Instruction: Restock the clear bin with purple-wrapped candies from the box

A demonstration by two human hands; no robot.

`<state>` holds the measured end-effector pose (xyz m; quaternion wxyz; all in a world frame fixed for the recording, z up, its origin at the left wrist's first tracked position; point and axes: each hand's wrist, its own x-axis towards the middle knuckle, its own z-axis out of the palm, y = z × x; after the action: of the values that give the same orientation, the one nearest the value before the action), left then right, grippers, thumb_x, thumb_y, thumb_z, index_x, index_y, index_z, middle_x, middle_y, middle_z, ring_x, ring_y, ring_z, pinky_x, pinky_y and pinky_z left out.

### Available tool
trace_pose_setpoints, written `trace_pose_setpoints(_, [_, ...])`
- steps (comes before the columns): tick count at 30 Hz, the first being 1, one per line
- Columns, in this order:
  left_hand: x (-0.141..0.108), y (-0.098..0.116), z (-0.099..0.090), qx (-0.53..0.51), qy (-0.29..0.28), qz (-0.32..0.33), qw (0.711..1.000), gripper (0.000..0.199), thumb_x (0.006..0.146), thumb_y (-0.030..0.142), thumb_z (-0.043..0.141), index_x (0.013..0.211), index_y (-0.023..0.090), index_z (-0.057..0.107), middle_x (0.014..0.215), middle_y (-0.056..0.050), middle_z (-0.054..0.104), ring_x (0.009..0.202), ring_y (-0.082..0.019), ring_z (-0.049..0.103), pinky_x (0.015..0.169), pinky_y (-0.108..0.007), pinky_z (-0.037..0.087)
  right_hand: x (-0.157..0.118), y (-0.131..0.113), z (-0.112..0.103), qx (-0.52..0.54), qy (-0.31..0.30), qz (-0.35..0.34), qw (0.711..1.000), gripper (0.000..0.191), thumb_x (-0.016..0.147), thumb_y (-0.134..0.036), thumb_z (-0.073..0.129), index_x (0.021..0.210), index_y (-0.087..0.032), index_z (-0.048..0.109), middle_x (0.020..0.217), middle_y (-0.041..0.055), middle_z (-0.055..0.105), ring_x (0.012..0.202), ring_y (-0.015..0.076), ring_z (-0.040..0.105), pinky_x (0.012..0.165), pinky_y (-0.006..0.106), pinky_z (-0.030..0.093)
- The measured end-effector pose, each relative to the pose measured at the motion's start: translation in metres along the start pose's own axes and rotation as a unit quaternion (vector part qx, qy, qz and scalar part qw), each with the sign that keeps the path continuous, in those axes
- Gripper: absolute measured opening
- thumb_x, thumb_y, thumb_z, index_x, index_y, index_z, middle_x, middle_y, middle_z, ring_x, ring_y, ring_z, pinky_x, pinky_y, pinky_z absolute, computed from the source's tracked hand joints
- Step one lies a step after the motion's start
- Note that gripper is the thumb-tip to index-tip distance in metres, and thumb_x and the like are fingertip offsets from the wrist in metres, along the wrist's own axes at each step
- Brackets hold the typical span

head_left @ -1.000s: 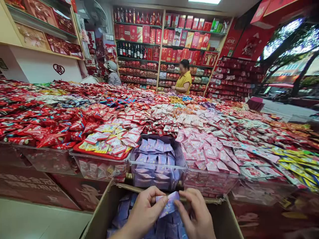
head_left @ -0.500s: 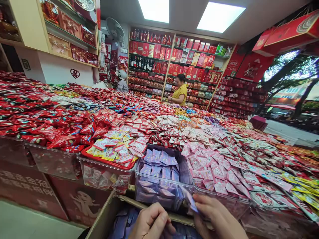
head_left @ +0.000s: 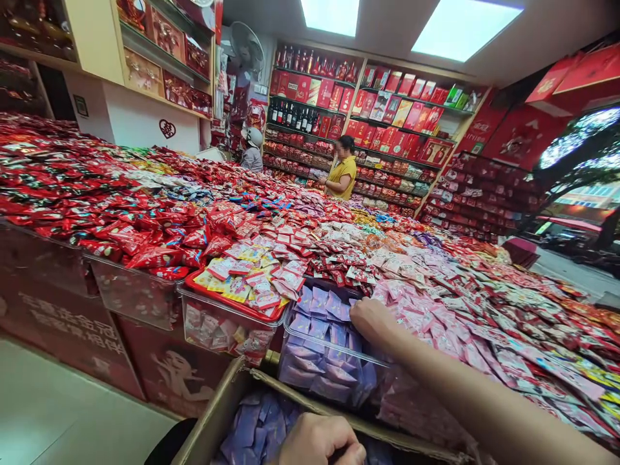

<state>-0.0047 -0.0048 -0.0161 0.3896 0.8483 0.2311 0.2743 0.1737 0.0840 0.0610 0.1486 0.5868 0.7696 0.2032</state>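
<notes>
Purple packets (head_left: 314,326) stand in rows inside a clear plastic bin (head_left: 334,349) in front of me. My right hand (head_left: 375,323) reaches over the bin's right side, fingers pinched together down among the packets. A bit of purple wrapper shows at its fingertips; the rest is hidden by the hand. Below, an open cardboard box (head_left: 213,403) holds more purple packets (head_left: 261,423) lying loose. Over this box my left hand (head_left: 322,442) is closed with curled fingers, and whatever is in them is hidden.
A red-rimmed bin (head_left: 237,303) of yellow and pink packets adjoins on the left, pink packets (head_left: 421,310) on the right. Red packets (head_left: 159,242) heap further left. A person in yellow (head_left: 343,174) and one in a helmet (head_left: 252,148) are at the back, before shelves (head_left: 314,93).
My right hand has moved up and forward from the bin's front edge to its right inner side, carrying a purple packet. The left hand stays low over the box. The view has shifted slightly.
</notes>
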Motion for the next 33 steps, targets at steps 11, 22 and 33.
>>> trace_pose_setpoints(11, [-0.001,-0.007,0.006,0.086,-0.047,0.084,0.992,0.017,0.077,0.021,0.049,0.072,0.019,0.065,0.063,-0.002,0.067,0.058,-0.014,0.061,0.052,-0.018,0.040,0.005,-0.004,-0.007,0.015,-0.036,0.017,0.999,0.026,0.079,-0.005,0.037,0.083,-0.009,0.062,0.080,0.0142,0.065,0.076,0.0248,0.061,0.060,0.031,0.046])
trace_pose_setpoints(22, [-0.002,-0.003,0.001,0.102,-0.056,0.102,0.988,0.016,0.076,0.019,0.048,0.078,0.018,0.064,0.066,-0.004,0.067,0.060,-0.015,0.061,0.053,-0.019,0.040,-0.006,0.020,-0.031,0.032,-0.046,0.044,0.997,0.028,0.075,-0.005,0.037,0.080,-0.009,0.064,0.080,0.0141,0.065,0.076,0.0245,0.062,0.060,0.029,0.046])
trace_pose_setpoints(33, [-0.005,-0.015,0.014,0.129,-0.048,0.129,0.982,0.012,0.074,0.018,0.048,0.074,0.018,0.059,0.062,0.000,0.064,0.055,-0.012,0.059,0.048,-0.017,0.037,-0.002,0.007,-0.024,0.068,-0.056,0.061,0.994,0.030,0.074,-0.003,0.036,0.083,-0.010,0.064,0.083,0.0160,0.066,0.082,0.0247,0.061,0.063,0.029,0.047])
